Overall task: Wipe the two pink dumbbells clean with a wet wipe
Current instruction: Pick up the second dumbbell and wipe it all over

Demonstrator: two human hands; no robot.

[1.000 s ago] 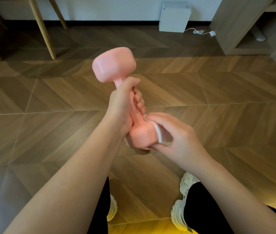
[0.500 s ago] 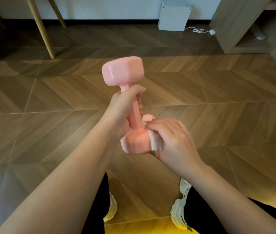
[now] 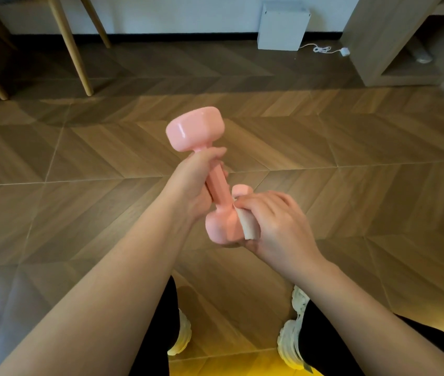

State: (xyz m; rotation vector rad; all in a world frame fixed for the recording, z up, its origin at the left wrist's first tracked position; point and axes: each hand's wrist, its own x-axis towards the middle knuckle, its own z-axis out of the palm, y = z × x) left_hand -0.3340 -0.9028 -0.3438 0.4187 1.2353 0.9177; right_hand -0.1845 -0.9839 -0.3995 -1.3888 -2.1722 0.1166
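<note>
Work is under way on one pink dumbbell point(image 3: 216, 189), which is held in the air above the wooden floor point(image 3: 351, 158), in front of the person's legs and touching nothing but the two hands. It is tilted, with its upper head point(image 3: 195, 128) leaning away and to the left and its lower head point(image 3: 222, 226) nearer the person.

The left hand point(image 3: 192, 185) grips the handle just under the upper head, fingers curled round it and thumb laid across the top. The right hand point(image 3: 277, 226) pinches a folded wet wipe point(image 3: 249, 226) and presses it against the right side of the lower head, with fingers bent over the wipe and the thumb under that head.

As for progress, the wipe is on the lower head, so that end looks to be the part in hand. Whether the upper head and the handle have been cleaned cannot be told: both look glossy, but no dirt or dampness shows either way. The second dumbbell is not in view at all, so at least half the job appears to be left, unless it was done and set aside out of sight.

Below the arms, pale shoes point(image 3: 291, 340) stand on the floor, and a white box point(image 3: 283, 25) sits against the far wall.
</note>
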